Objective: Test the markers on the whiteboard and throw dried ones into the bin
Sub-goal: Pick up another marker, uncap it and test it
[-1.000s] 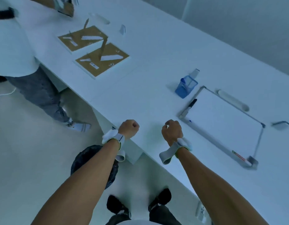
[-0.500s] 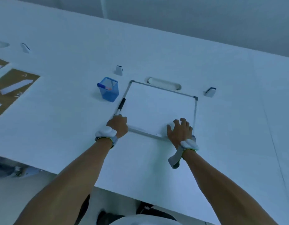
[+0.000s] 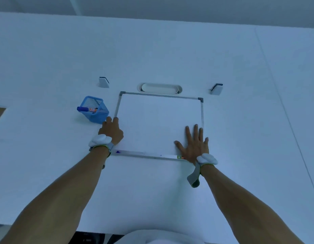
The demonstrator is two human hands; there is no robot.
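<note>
- While the whiteboard [image 3: 158, 124] lies flat on the table [image 3: 170, 50], the right hand [image 3: 195, 143] presses on its near right corner, fingers straight and spread.
- The left hand [image 3: 111, 131] sits at its left edge; if it grasps something, I cannot tell.
- A blue marker [image 3: 83, 109] leans in the mesh cup [image 3: 98, 116] beside the board.

The whiteboard [image 3: 158, 124] is being shown in white, framed in grey. The mesh pen holder [image 3: 97, 114] is being seen in blue, and a blue cap is being shown on the marker [image 3: 83, 109]. The worktop [image 3: 152, 50] is being rendered plain white.
</note>
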